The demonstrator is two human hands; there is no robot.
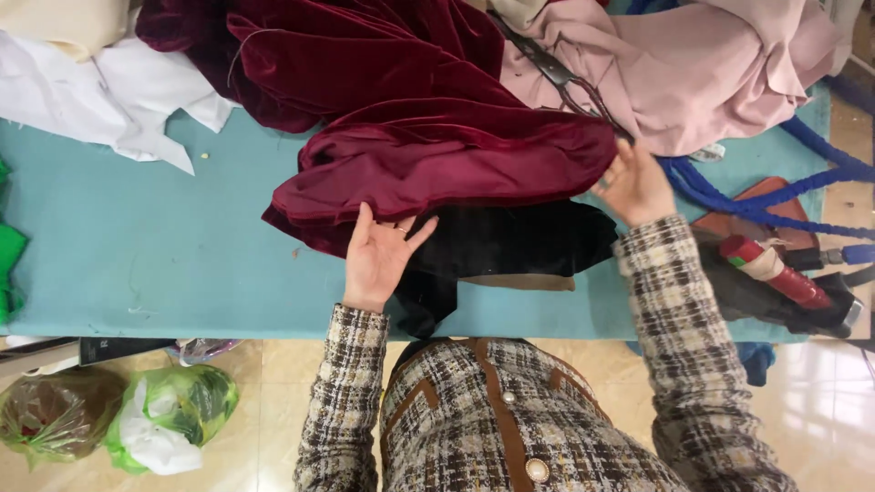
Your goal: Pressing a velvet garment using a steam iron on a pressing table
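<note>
**Inspector A:** Head view. The left hand (378, 258) is lying flat, fingers spread apart, on the near edge of the dark red velvet cloth (437, 159), thumb side touching the black cloth (510, 241) under it. Nothing is being gripped.

**Inspector B:** And the right hand (635, 187)?

**Inspector A:** It is resting at the right end of the velvet fold, fingers bent toward it. They appear to be pinching the edge, but I cannot tell for certain.

**Inspector B:** Position of the velvet?

**Inspector A:** It is lying bunched across the middle of the teal table (137, 255), running to the far edge. Pink cloth (693, 73) is sitting at the far right corner, white cloth (137, 91) at the far left. An iron (784, 273) is sitting at the right edge, just beside the right sleeve, with blue cord (729, 196) looping by it.
</note>
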